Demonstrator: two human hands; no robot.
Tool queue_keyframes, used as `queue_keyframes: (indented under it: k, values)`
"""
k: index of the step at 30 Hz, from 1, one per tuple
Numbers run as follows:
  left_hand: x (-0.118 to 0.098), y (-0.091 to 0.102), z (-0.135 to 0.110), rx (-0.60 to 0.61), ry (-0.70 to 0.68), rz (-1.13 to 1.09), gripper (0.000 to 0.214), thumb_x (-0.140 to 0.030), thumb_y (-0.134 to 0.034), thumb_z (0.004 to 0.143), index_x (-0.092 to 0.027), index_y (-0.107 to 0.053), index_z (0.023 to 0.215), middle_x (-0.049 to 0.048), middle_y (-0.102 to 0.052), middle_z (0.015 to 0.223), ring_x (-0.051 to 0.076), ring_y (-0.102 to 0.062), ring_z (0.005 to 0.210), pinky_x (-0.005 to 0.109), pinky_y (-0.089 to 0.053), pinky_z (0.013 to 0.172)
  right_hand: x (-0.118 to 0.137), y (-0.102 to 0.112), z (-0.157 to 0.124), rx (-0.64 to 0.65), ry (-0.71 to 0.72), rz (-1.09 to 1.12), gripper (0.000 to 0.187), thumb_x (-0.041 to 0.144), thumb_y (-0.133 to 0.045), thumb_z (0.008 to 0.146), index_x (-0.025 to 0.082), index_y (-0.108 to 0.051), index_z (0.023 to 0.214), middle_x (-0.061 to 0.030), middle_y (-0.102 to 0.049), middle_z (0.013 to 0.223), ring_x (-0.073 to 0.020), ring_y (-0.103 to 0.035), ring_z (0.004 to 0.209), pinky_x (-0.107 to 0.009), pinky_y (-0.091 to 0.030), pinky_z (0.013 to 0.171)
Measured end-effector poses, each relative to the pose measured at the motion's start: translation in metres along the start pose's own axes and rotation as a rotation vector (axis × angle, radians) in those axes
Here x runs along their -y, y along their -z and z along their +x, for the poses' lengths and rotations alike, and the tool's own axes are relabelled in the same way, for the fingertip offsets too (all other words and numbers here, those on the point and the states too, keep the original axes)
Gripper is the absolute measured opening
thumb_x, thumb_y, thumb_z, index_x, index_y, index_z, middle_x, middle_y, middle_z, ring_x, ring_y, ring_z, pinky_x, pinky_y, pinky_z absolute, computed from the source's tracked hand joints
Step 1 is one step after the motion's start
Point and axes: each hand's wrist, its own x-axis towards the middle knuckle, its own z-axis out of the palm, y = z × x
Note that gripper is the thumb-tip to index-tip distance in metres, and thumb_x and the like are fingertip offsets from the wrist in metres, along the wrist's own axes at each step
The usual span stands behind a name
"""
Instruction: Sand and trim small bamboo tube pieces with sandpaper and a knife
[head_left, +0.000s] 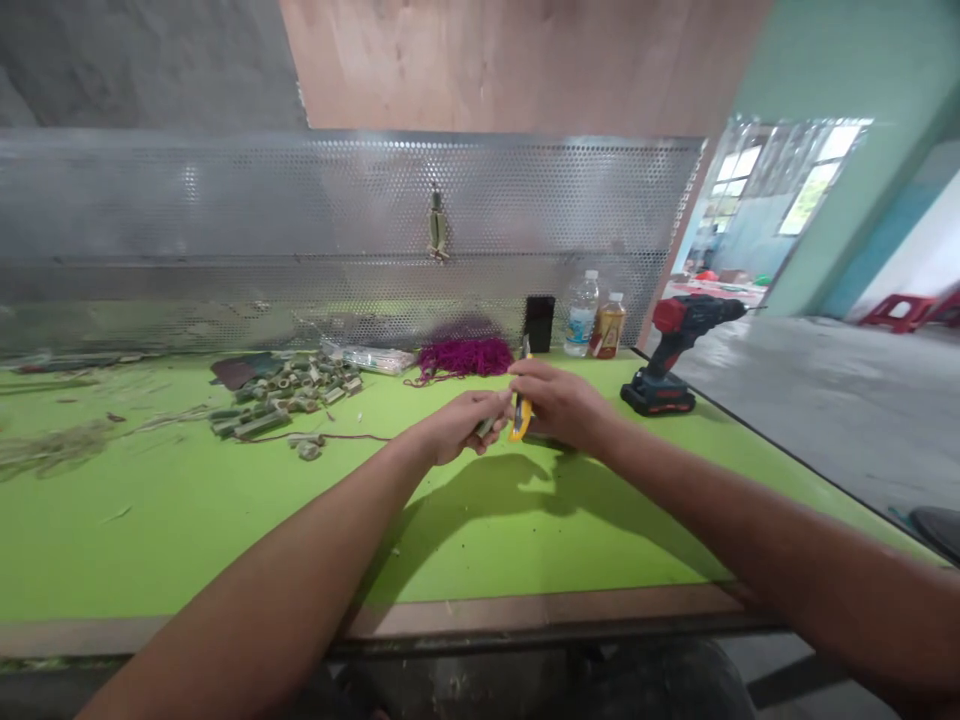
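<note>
The left hand's fingers are curled closed around a short green bamboo piece, whose end shows past the fingertips. The right hand's fingers are wrapped closely around a yellow utility knife, with its thin blade pointing up and away from the person. The left hand and right hand are close together above the table, and the knife sits just beside the bamboo piece; whether blade and bamboo touch is hard to tell from this view.

Both hands cast shadows on the green table. To their left lies a heap of similar bamboo pieces, with a thin brown cord running from near it toward the hands. Loose fibres are scattered further left. Beyond the hands sit a tuft of magenta fibre and a clear plastic bag. A black cup, a water bottle and a small amber bottle stand along the back edge, with a red-and-black cordless drill near the right edge. A perforated metal sheet rises behind the table
</note>
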Motion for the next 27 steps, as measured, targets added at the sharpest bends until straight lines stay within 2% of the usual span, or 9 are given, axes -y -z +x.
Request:
queue_keyframes:
  k: [5, 9, 12, 15, 17, 20, 22, 24, 27]
  values:
    - [0.0, -0.025, -0.008, 0.027, 0.034, 0.186, 0.05, -0.062, -0.072, 0.07, -0.015, -0.057, 0.07, -0.0022, -0.048, 0.056, 0.009, -0.043, 0.049, 0.024, -0.037, 0.047, 0.009, -0.018, -0.025, 0.013, -0.057, 0.109, 0.03, 0.012, -0.042, 0.092, 0.023, -0.067, 0.105, -0.0099, -0.066, 0.116, -0.023, -0.052, 0.127, -0.04, -0.043, 0.107]
    - [0.007, -0.033, -0.003, -0.077, 0.037, 0.142, 0.045, -0.055, -0.078, 0.066, -0.016, -0.057, 0.072, -0.0035, -0.048, 0.058, 0.008, -0.043, 0.049, 0.024, -0.036, 0.046, 0.008, -0.025, -0.027, -0.144, -0.085, 0.304, 0.044, 0.009, -0.048, 0.086, 0.024, -0.061, 0.125, -0.0117, -0.05, 0.145, -0.0264, -0.045, 0.135, -0.046, -0.041, 0.109]
    - [0.01, -0.032, 0.001, -0.199, 0.018, 0.129, 0.042, -0.054, -0.076, 0.069, -0.016, -0.061, 0.079, -0.0045, -0.046, 0.058, 0.008, -0.039, 0.049, 0.023, -0.034, 0.045, 0.01, -0.026, -0.027, -0.321, -0.305, 0.623, 0.065, 0.017, -0.049, 0.089, 0.033, -0.032, 0.149, -0.0103, -0.034, 0.157, -0.0265, -0.045, 0.136, -0.047, -0.045, 0.104]
    - [0.013, -0.033, 0.003, -0.228, 0.057, 0.248, 0.04, -0.052, -0.075, 0.069, -0.015, -0.065, 0.081, -0.0028, -0.049, 0.058, 0.008, -0.039, 0.048, 0.023, -0.032, 0.044, 0.014, -0.027, -0.027, -0.266, -0.574, 1.016, 0.062, 0.041, -0.043, 0.097, 0.03, -0.018, 0.153, -0.016, -0.05, 0.144, -0.0263, -0.061, 0.117, -0.045, -0.053, 0.091]
    - [0.015, -0.037, 0.003, -0.173, 0.045, 0.341, 0.037, -0.049, -0.078, 0.067, -0.015, -0.067, 0.079, 0.0002, -0.056, 0.064, 0.008, -0.042, 0.05, 0.023, -0.032, 0.045, 0.018, -0.028, -0.026, -0.146, -0.627, 1.13, 0.058, 0.051, -0.049, 0.094, 0.023, -0.038, 0.143, -0.0155, -0.064, 0.124, -0.0251, -0.066, 0.105, -0.04, -0.054, 0.087]
    - [0.016, -0.04, 0.003, -0.111, -0.012, 0.367, 0.033, -0.046, -0.077, 0.068, -0.015, -0.068, 0.076, 0.0026, -0.06, 0.072, 0.009, -0.043, 0.053, 0.024, -0.034, 0.047, 0.017, -0.026, -0.024, -0.134, -0.655, 1.072, 0.039, 0.051, -0.06, 0.087, 0.015, -0.064, 0.1, -0.0094, -0.071, 0.093, -0.0199, -0.067, 0.083, -0.033, -0.054, 0.077]
    - [0.014, -0.035, 0.004, -0.137, -0.003, 0.293, 0.029, -0.043, -0.072, 0.074, -0.015, -0.069, 0.085, 0.0028, -0.059, 0.073, 0.01, -0.044, 0.055, 0.025, -0.038, 0.049, 0.012, -0.02, -0.023, -0.247, -0.735, 0.994, 0.039, 0.054, -0.055, 0.088, 0.016, -0.061, 0.081, -0.0055, -0.066, 0.073, -0.0165, -0.063, 0.065, -0.03, -0.053, 0.063]
    - [0.01, -0.023, 0.004, -0.2, 0.01, 0.171, 0.027, -0.034, -0.064, 0.082, -0.017, -0.069, 0.101, 0.0046, -0.059, 0.079, 0.013, -0.051, 0.062, 0.027, -0.045, 0.057, 0.003, -0.01, -0.024, -0.349, -0.85, 0.868, 0.037, 0.053, -0.051, 0.089, 0.018, -0.055, 0.077, -0.0021, -0.061, 0.064, -0.0138, -0.057, 0.052, -0.028, -0.048, 0.051]
    - [0.003, -0.004, 0.004, -0.301, -0.036, 0.058, 0.035, -0.028, -0.057, 0.087, -0.019, -0.063, 0.121, 0.0102, -0.063, 0.101, 0.017, -0.059, 0.083, 0.031, -0.049, 0.073, -0.007, 0.006, -0.028, -0.161, -0.929, 0.597, 0.024, 0.038, -0.059, 0.086, 0.02, -0.049, 0.073, 0.0006, -0.058, 0.06, -0.0109, -0.05, 0.042, -0.025, -0.041, 0.043]
